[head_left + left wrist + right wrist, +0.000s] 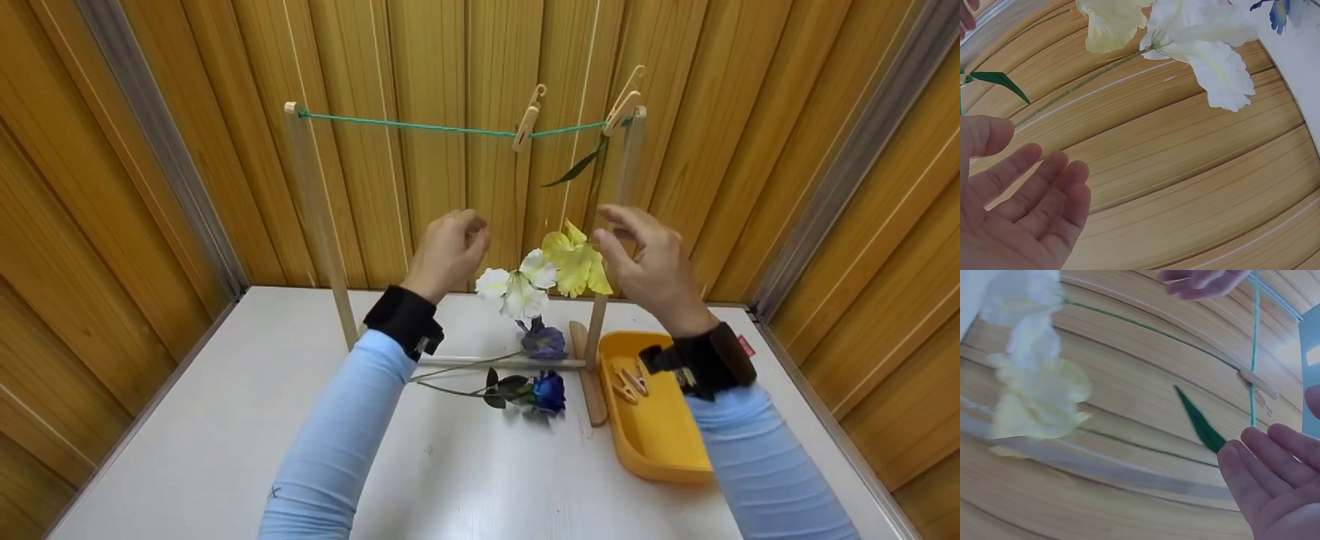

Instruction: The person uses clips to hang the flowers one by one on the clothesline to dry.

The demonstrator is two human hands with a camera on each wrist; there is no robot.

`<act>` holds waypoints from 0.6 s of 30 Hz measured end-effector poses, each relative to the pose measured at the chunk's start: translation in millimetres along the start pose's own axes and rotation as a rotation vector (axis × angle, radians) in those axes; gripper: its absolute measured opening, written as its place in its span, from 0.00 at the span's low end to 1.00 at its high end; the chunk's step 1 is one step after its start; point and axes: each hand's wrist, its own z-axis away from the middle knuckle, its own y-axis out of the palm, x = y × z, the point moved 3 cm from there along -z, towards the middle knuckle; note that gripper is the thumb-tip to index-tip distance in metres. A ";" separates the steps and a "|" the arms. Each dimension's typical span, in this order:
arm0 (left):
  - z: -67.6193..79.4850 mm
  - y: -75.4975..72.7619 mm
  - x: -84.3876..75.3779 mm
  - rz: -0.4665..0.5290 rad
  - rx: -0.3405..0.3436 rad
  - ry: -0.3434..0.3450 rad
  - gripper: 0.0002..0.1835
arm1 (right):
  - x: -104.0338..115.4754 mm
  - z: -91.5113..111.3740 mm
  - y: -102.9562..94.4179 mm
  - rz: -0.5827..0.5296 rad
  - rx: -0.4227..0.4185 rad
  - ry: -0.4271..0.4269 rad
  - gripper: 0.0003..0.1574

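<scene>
A yellow flower and a white flower hang head down from a green cord. Wooden clothespins hold their stems: one clothespin for the white flower, another clothespin at the cord's right end. My left hand is raised left of the white flower, fingers loosely bent with nothing in them. To the right of the yellow flower, my right hand is held up, also without anything in it. In the right wrist view, its fingertips overlap a green leaf on the yellow flower's stem.
The cord runs between two wooden posts, the left post and right post. A blue rose and a purple flower lie on the white table. Several clothespins lie in a yellow tray.
</scene>
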 end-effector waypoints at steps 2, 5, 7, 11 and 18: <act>12.5 -0.1 1.4 -0.015 -0.040 0.035 0.12 | -9.1 19.1 3.8 0.034 0.001 -0.024 0.23; 32.5 2.1 4.6 -0.030 -0.086 0.059 0.13 | -20.8 44.3 11.7 0.065 0.008 -0.037 0.26; 45.6 4.7 6.6 -0.053 -0.111 0.071 0.14 | -26.7 58.8 17.7 0.064 0.015 -0.033 0.27; 69.4 12.7 9.8 -0.111 -0.157 0.105 0.14 | -33.7 82.3 30.4 0.088 0.020 -0.026 0.29; 108.1 23.3 13.5 -0.175 -0.210 0.122 0.18 | -37.5 114.1 53.8 0.118 0.025 -0.017 0.29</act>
